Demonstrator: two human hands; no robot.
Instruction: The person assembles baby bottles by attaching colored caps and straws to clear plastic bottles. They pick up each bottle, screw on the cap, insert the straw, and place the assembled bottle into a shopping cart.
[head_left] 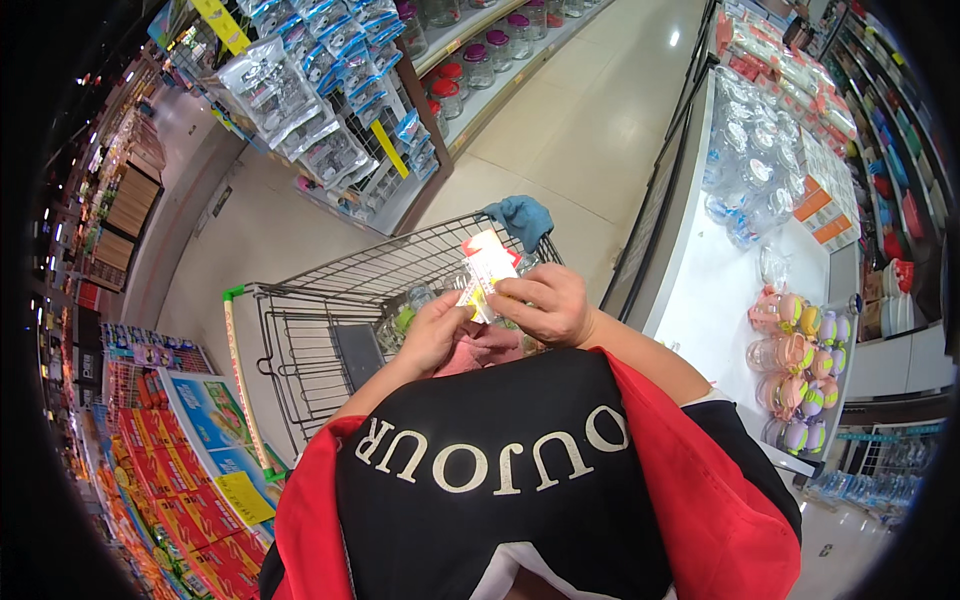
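Above a wire shopping cart [300,318], my two hands hold a few small printed cards [490,262], white with red and yellow parts, like price labels. My left hand [428,335] pinches the lower left end of the cards. From the right side my right hand [552,305] is closed on them, thumb and fingers pressed together. Just below the hands a pink cloth [478,350] shows, partly covered by them. Several clear jars [420,297] lie in the cart behind the cards, mostly hidden.
A blue cloth [522,218] hangs over the cart's far corner. On the right, a white display table [700,290] carries clear plastic bottles [750,160] and jars with coloured lids [795,360]. Hanging packets [300,90] and jar shelves [480,60] stand ahead; red boxes [190,480] are stacked left.
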